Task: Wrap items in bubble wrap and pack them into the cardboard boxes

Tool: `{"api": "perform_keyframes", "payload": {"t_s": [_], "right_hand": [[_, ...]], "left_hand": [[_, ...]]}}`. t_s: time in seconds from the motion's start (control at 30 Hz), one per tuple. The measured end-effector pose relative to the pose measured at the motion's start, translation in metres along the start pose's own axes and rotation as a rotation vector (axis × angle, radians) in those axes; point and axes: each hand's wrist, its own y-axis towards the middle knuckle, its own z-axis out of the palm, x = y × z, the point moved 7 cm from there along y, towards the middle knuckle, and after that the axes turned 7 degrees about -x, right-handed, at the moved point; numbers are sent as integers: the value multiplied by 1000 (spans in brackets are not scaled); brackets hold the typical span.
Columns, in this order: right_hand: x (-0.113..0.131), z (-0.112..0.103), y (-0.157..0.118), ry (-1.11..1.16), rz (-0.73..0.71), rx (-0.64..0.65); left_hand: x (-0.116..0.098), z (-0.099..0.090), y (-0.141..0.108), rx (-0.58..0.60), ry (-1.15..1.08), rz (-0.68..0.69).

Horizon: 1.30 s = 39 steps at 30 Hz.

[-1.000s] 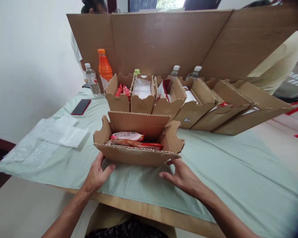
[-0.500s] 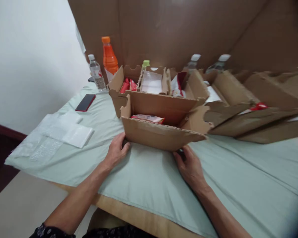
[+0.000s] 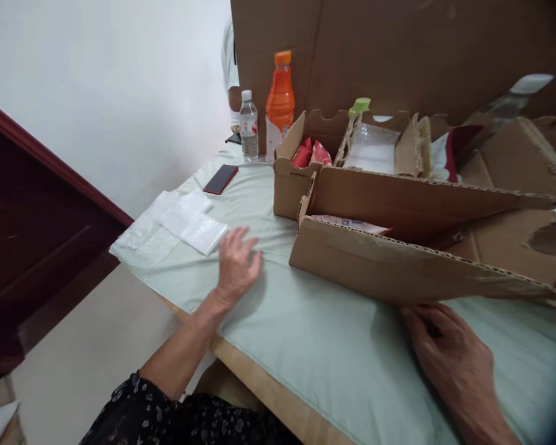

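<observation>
Near cloth-covered table (image 3: 306, 334), perhaps a door (image 3: 41, 241).

- Cannot see the fingertips of the right hand (image 3: 451, 358), hidden at the lower edge of the near cardboard box (image 3: 380, 269).
- Cannot follow that box's right end, cut off by the picture's edge.
- Cannot read the tiny print on the packet (image 3: 347, 224), mostly sunk behind the front wall.
- Can make out only the blurred top of the white-capped bottle (image 3: 503, 106) behind the rear boxes (image 3: 291, 190).
- Can glimpse just a pale sleeve (image 3: 230, 55) past the cardboard panel (image 3: 398, 49), itself cropped above.
</observation>
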Motion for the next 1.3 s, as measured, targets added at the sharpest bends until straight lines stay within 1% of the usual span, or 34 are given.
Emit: {"api": "perform_keyframes", "payload": {"t_s": [0.03, 0.07, 0.1, 0.17, 0.23, 0.3, 0.37, 0.43, 0.5, 0.57, 0.63, 0.7, 0.73, 0.8, 0.83, 0.87, 0.93, 1.03, 1.1, 1.17, 1.23, 1.3], "right_hand": [[-1, 0, 0, 1, 3, -1], [-2, 1, -1, 1, 6, 0], [-3, 2, -1, -2, 10, 0], [-7, 4, -1, -10, 14, -2], [-8, 5, 0, -9, -1, -10], [-8, 7, 1, -11, -29, -11], [-8, 8, 2, -9, -50, -17], [-8, 8, 2, 4, -53, -32], [-7, 9, 3, 22, -48, -48], [-4, 9, 3, 39, -36, -49], [0, 8, 3, 89, -6, -40], [4, 6, 2, 157, 33, -30], [5, 5, 2, 186, 50, -26], [7, 3, 0, 227, 71, -13], [7, 1, -1, 243, 81, -6], [6, -1, -2, 263, 94, 0], [3, -8, -7, 305, 127, 6], [-3, -23, -18, 358, 192, -3], [-5, -31, -26, 391, 236, 17], [-4, -35, -31, 430, 269, 82], [-2, -37, -35, 464, 281, 160], [1, -35, -37, 459, 252, 250]], "left_hand": [[19, -14, 2, -74, 75, -87], [40, -27, 4, -113, 144, -187], [61, -36, 4, -114, 198, -289], [98, -48, 3, -69, 258, -451], [123, -57, 3, -50, 275, -537], [138, -64, 6, -76, 283, -574], [147, -67, 11, -99, 294, -597], [148, -71, 17, -111, 298, -592], [142, -78, 22, -133, 293, -561], [128, -89, 20, -169, 282, -514], [104, -98, 11, -200, 256, -451], [64, -100, -7, -219, 170, -299], [37, -97, -19, -231, 89, -166], [-25, -84, -49, -211, -90, 125], [-55, -75, -66, -184, -157, 227], [-82, -62, -82, -128, -215, 302], [-131, -38, -108, -39, -311, 388], [-187, -7, -135, 119, -363, 453], [-215, 5, -152, 258, -402, 516], [-233, 8, -167, 387, -480, 576], [-236, 3, -173, 450, -558, 588], [-225, -2, -164, 427, -572, 571]]}}
